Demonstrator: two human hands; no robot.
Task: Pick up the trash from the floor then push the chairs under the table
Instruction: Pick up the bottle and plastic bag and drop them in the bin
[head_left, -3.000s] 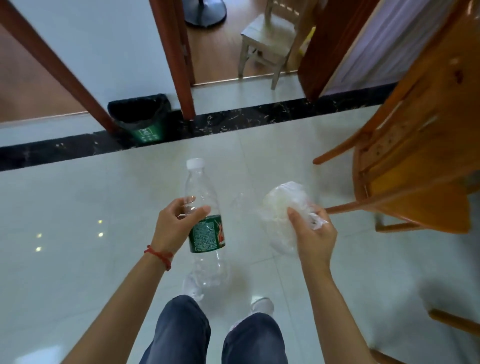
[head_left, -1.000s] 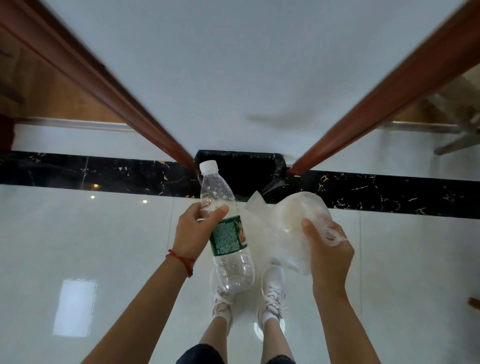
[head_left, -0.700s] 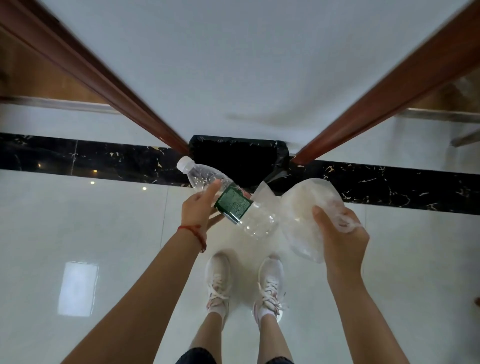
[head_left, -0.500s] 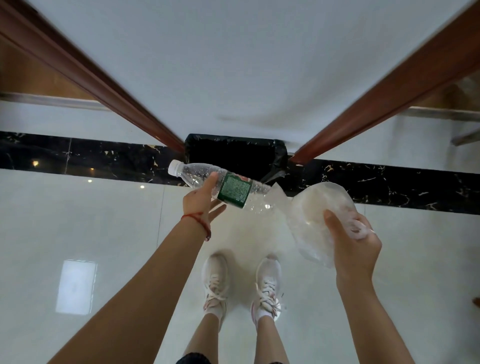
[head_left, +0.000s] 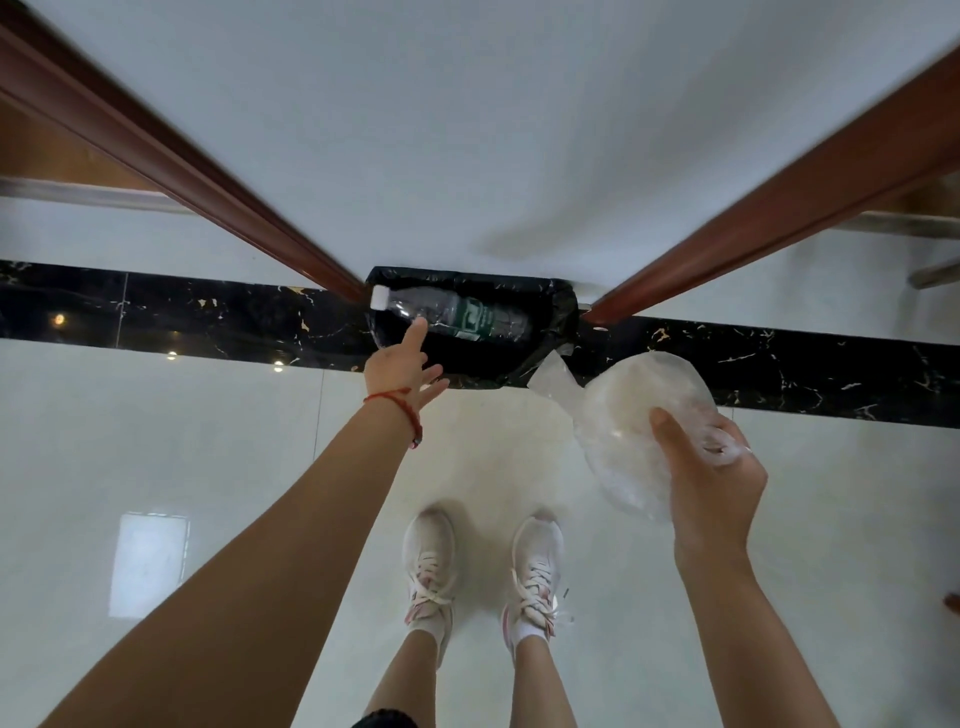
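Over the bin, head view: clear plastic bottle (head_left: 452, 317) lies sideways across the mouth of the black-lined bin (head_left: 563, 312), cap to the left.
Left hand (head_left: 402, 369): fingers spread, gripping nothing; 1 fingertip at the bottle's neck, looks like a letting-go.
Right hand (head_left: 711, 478): fingers curled around the crumpled clear plastic bag (head_left: 634, 415), held beside the bin, likely waiting its turn.
Chairs: none clearly in view; that step not yet done.
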